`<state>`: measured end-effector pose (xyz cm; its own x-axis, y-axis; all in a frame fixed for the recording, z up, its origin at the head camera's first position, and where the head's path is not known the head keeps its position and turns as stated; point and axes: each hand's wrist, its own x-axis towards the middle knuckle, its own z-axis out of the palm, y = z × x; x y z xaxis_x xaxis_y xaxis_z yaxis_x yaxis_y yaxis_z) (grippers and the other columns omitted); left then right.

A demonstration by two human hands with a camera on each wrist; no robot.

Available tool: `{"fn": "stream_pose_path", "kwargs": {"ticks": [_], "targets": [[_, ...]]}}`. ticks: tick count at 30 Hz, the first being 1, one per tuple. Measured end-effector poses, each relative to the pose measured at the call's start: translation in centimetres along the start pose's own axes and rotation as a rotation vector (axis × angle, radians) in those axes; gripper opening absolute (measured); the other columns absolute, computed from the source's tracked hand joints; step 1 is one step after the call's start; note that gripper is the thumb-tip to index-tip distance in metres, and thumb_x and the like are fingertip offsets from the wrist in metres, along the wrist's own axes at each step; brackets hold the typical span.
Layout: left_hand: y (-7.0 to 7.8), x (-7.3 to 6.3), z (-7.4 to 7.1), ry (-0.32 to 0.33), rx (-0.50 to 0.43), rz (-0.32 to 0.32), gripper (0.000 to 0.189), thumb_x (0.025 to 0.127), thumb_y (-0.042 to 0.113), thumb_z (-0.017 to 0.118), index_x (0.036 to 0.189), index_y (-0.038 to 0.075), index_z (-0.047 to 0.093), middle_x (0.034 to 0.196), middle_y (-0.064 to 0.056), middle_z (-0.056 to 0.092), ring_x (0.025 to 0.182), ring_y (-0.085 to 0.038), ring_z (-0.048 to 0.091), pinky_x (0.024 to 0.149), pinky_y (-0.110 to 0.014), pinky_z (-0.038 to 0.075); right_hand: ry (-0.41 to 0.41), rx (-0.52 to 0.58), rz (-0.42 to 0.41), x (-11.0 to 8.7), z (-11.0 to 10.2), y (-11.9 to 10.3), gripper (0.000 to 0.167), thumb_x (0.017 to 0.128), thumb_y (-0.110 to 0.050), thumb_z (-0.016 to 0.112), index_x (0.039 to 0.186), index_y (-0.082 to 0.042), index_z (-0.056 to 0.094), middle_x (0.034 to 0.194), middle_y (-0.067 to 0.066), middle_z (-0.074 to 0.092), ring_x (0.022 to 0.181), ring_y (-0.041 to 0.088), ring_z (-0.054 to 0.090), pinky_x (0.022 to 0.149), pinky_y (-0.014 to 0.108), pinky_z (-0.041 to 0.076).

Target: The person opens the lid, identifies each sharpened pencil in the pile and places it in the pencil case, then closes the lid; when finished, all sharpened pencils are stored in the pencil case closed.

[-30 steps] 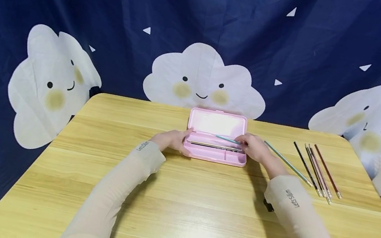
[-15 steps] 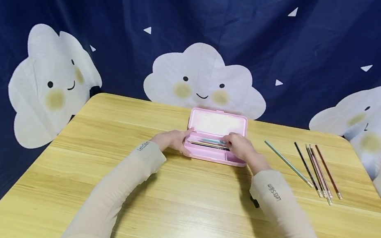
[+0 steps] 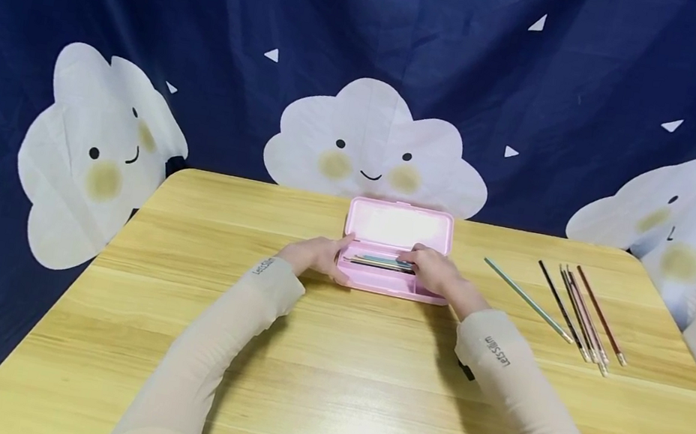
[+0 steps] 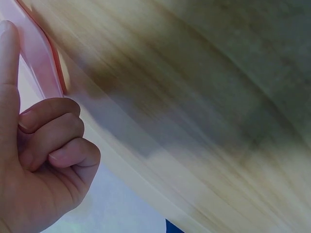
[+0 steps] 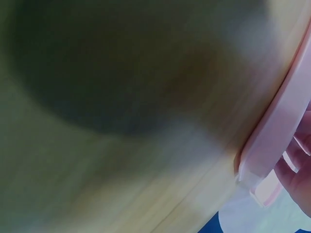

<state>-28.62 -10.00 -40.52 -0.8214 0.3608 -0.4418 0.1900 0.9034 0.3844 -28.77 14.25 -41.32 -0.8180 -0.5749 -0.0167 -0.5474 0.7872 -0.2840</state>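
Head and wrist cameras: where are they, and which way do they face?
Head: on the head, facing forward and down at the pink case; both sleeves, left hand, right hand show.
Left wrist: worn there, facing the table and case; left hand shows.
Right wrist: likewise; part of right hand shows.
Both wrist views share case and table.

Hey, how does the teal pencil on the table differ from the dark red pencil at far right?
The teal pencil is blue-green; the dark red pencil is brownish red. The teal pencil lies nearer the pink case than the dark red pencil, which slants more steeply. Both lie on the table.
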Motion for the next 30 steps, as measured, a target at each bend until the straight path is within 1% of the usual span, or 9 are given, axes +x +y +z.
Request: {"fn": "stream_pose_path", "kwargs": {"ticks": [2,7,13,16,24,30], "targets": [[0.0,0.0,0.0,-0.003,-0.002,-0.003,0.107,0.071,0.051,0.072,0.148,0.026,0.001,0.146,-0.018,0.027,0.132,-0.028,0.030,0.109,-0.037,0.024,-0.003,0.009,0.001,0.0,0.1,0.1,0.037,0.084,0.007,0.050,0.114,-0.008,0.065,0.094,0.011,0.059,0.083,0.024,0.054,0.077,0.038,0.047],[0.0,0.0,-0.1,-0.010,-0.003,0.002,0.107,0.072,0.051,0.072,0.148,0.025,0.000,0.147,-0.018,0.026,0.133,-0.029,0.029,0.109,-0.037,0.023,0.004,0.050,-0.040,0.1,0.2,0.4,0.037,0.084,0.008,0.049,0.114,-0.006,0.065,0.095,0.012,0.059,0.085,0.025,0.056,0.082,0.040,0.047],[0.1,0.0,-0.1,-0.011,-0.005,0.009,0.108,0.072,0.051,0.072,0.148,0.024,0.000,0.147,-0.018,0.026,0.133,-0.028,0.028,0.109,-0.037,0.023,0.070,0.120,-0.098,-0.3,0.3,1.1,0.035,0.081,0.012,0.050,0.111,0.001,0.064,0.092,0.014,0.060,0.081,0.024,0.055,0.079,0.038,0.048],[0.1,-0.1,-0.1,-0.008,-0.006,0.005,0.108,0.071,0.051,0.071,0.148,0.025,0.000,0.147,-0.019,0.026,0.133,-0.029,0.029,0.109,-0.038,0.024,0.106,0.145,-0.102,-0.7,0.1,1.3,0.032,0.081,0.012,0.052,0.110,0.003,0.064,0.092,0.015,0.060,0.081,0.024,0.054,0.077,0.038,0.048],[0.1,-0.2,-0.2,-0.004,0.008,0.006,0.108,0.072,0.052,0.071,0.148,0.025,0.000,0.146,-0.018,0.027,0.133,-0.029,0.029,0.109,-0.039,0.025,0.177,0.150,-0.114,-2.6,-0.8,2.3,0.023,0.084,0.009,0.054,0.104,0.006,0.064,0.086,0.014,0.060,0.078,0.024,0.054,0.074,0.039,0.048],[0.2,-0.2,-0.2,-0.009,-0.002,0.007,0.108,0.072,0.051,0.071,0.148,0.024,0.000,0.147,-0.018,0.026,0.133,-0.029,0.028,0.109,-0.038,0.024,0.209,0.196,-0.103,-4.6,-1.5,3.6,0.025,0.081,0.011,0.056,0.106,0.009,0.062,0.088,0.018,0.060,0.080,0.027,0.055,0.074,0.042,0.047]]}}
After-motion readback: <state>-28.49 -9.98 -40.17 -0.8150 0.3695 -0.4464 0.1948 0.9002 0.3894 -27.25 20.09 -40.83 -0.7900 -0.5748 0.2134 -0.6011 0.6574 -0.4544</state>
